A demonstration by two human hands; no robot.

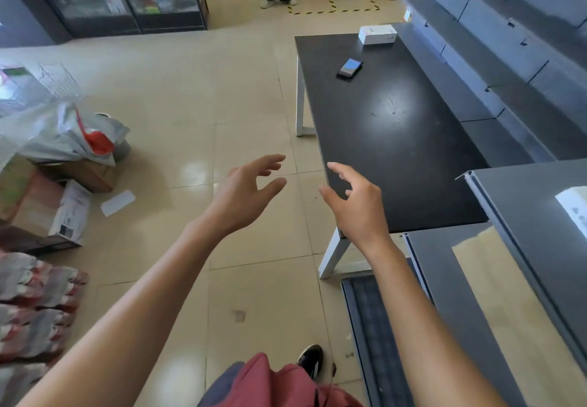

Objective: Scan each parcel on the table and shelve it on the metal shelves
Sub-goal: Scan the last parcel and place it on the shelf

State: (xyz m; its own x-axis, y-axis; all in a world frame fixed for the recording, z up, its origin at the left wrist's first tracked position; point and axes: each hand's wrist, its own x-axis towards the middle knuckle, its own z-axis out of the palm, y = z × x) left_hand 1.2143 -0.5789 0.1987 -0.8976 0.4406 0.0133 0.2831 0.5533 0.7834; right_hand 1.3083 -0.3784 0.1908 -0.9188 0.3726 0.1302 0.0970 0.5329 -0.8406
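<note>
Both hands are empty with the fingers loosely spread: the left hand (pixel 246 190) over the floor, the right hand (pixel 355 206) at the near corner of the black desk (pixel 397 152). The last parcel (pixel 378 34) on the desk, a white box, lies far ahead at the back edge, beyond the scanner (pixel 350 68), nearer the right hand. Its long side runs left to right. Another white box (pixel 573 213) on the metal shelves (pixel 524 203) is cut off by the frame, and its label is unreadable.
</note>
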